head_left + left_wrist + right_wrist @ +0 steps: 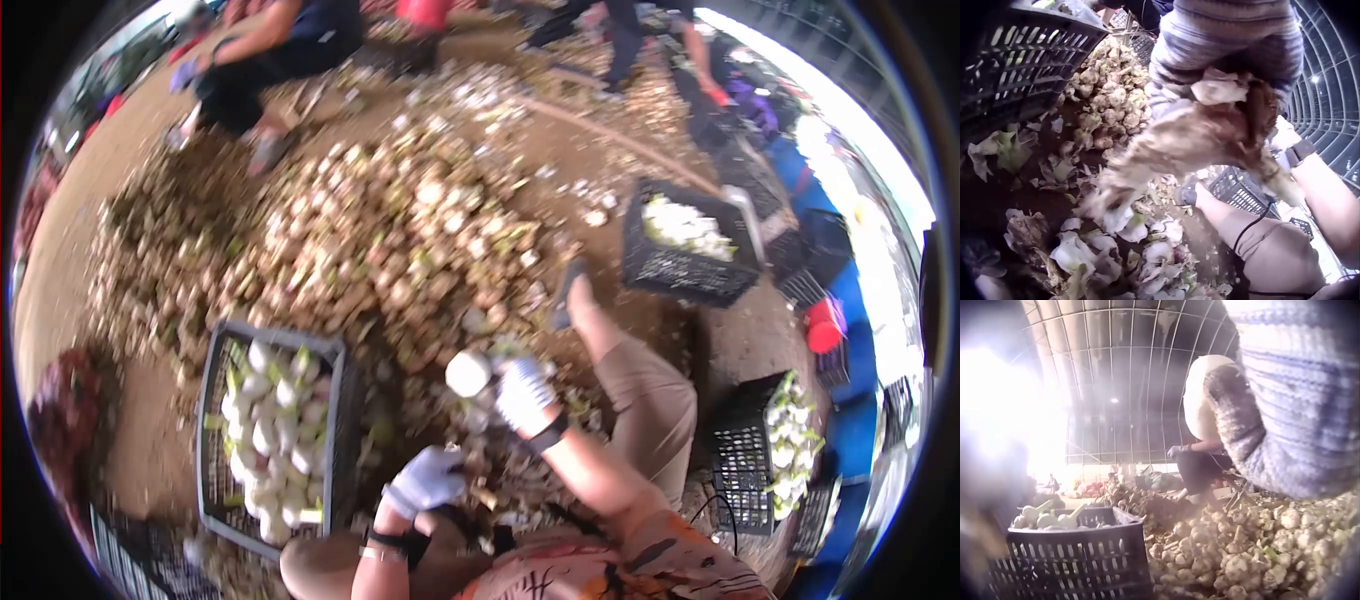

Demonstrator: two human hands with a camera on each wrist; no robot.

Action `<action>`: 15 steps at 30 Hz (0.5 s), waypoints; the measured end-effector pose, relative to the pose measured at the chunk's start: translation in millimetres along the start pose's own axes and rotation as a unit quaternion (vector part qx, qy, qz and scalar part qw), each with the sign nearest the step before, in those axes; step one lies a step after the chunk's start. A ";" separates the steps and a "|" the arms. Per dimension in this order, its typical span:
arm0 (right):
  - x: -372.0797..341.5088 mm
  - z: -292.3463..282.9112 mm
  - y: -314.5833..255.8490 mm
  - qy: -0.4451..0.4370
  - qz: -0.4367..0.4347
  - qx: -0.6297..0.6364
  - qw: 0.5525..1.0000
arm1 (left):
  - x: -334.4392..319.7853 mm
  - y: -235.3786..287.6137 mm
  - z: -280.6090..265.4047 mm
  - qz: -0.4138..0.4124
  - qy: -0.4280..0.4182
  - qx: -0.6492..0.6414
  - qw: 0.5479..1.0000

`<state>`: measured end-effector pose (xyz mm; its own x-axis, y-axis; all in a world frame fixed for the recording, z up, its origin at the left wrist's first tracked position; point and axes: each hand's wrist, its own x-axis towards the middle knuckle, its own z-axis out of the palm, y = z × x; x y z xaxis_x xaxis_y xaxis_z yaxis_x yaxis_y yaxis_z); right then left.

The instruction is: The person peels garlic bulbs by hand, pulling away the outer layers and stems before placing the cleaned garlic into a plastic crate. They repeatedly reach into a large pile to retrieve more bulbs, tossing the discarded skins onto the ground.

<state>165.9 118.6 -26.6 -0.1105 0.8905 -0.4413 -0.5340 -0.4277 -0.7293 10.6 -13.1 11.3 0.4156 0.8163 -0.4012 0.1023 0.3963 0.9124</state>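
My right hand (525, 395), in a striped knit glove, holds a smooth white bulb (468, 374) over the heap's near edge. In the right wrist view the curled finger (1235, 419) of that glove lies against the round white bulb (1197, 403). My left hand (430, 482), also gloved, is lower and to the left, near my knee. In the left wrist view its fingers (1222, 31) grip a bunch of brown, dry skins (1179, 144), blurred, with a pale flake on top. Shed skins (1091, 253) lie beneath.
A dark crate (335, 430) of white bulbs with green stems stands left of me. Ahead spreads a large heap of unpeeled bulbs (400, 230). More crates stand at right, one with white bulbs (685, 228), another with stemmed bulbs (790, 440). Another person (270, 60) sits beyond the heap.
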 end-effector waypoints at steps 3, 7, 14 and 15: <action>18.4 -44.4 -10.5 -0.195 -0.180 -0.414 0.871 | 8.7 -9.3 0.2 0.036 0.095 0.154 0.983; -9.9 -4.3 -22.1 -0.098 0.120 -0.055 0.986 | 5.9 17.6 4.7 0.042 0.192 0.012 0.980; -43.8 58.3 -6.7 -0.222 0.150 -0.016 0.963 | 21.1 -32.9 35.8 0.006 -0.029 0.402 0.915; -55.1 80.6 -6.9 -0.296 0.175 -0.059 0.937 | 20.2 -49.5 43.3 0.005 -0.022 0.408 0.913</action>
<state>108.0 85.0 44.9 -0.7265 0.6072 -0.3217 -0.2861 -0.6929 -0.6619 53.1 -34.3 -38.5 0.4552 0.7931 -0.4048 0.7290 -0.0709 0.6808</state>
